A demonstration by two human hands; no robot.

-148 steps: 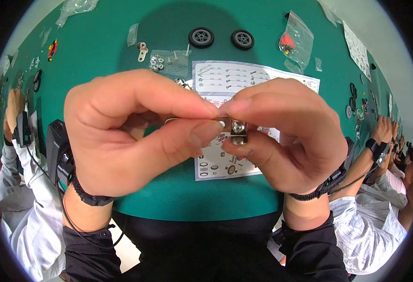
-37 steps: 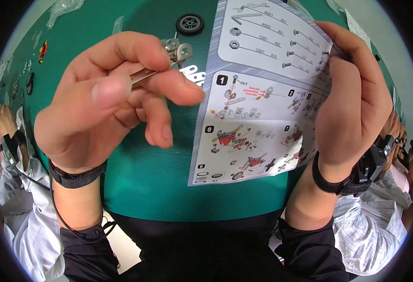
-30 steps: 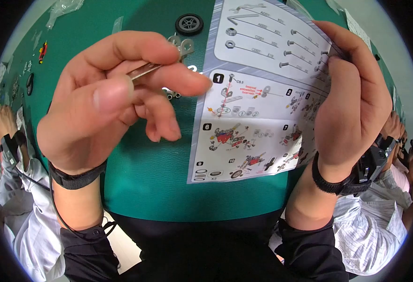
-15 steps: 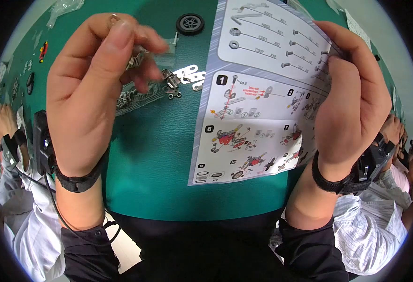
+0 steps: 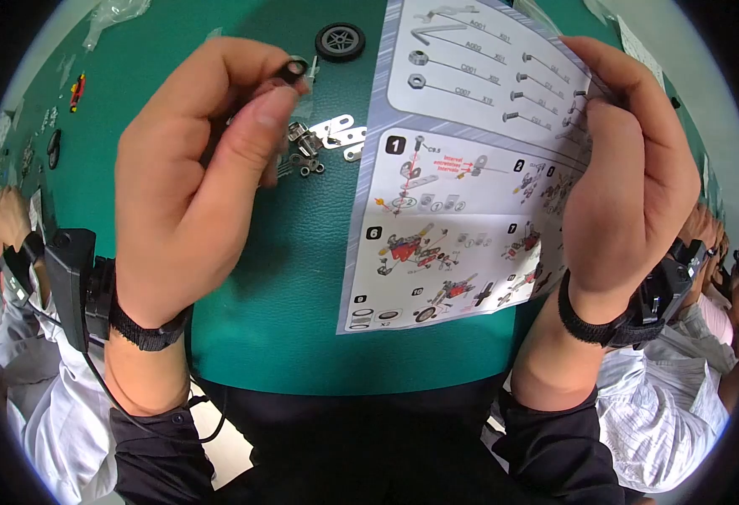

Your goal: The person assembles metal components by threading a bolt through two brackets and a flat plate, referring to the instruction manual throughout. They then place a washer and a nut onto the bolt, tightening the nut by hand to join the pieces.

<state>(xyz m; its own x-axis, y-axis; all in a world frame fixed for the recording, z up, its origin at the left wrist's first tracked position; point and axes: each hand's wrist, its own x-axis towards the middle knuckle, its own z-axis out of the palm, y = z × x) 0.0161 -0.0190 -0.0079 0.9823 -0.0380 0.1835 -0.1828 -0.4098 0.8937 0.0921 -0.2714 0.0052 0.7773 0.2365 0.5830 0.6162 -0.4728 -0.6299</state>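
Left hand (image 5: 188,177) has its grip pinched shut on a small metal part (image 5: 289,69), thumb on top and fingertips under. The part sits up above the tabletop (image 5: 285,295), just beside the black wheel (image 5: 340,40), with only its dark ringed end poking out. Right hand (image 5: 634,168) is clamped on the edge of the sheet (image 5: 462,168), holding it tilted up toward the camera.

My take on doing this bit well: keep the pinch light and near the end of the part so the holes stay visible, and hold it next to the step 1 drawing so the two can be compared. I'd also stay over the loose plates (image 5: 336,135), so a slip doesn't send it rolling off.

Compared with half a second ago, the left hand has rolled over: the fingers pointed up then, and now the thumb is folded across the part. About five seconds back both hands were pinching the part together and the sheet lay flat on the tabletop.
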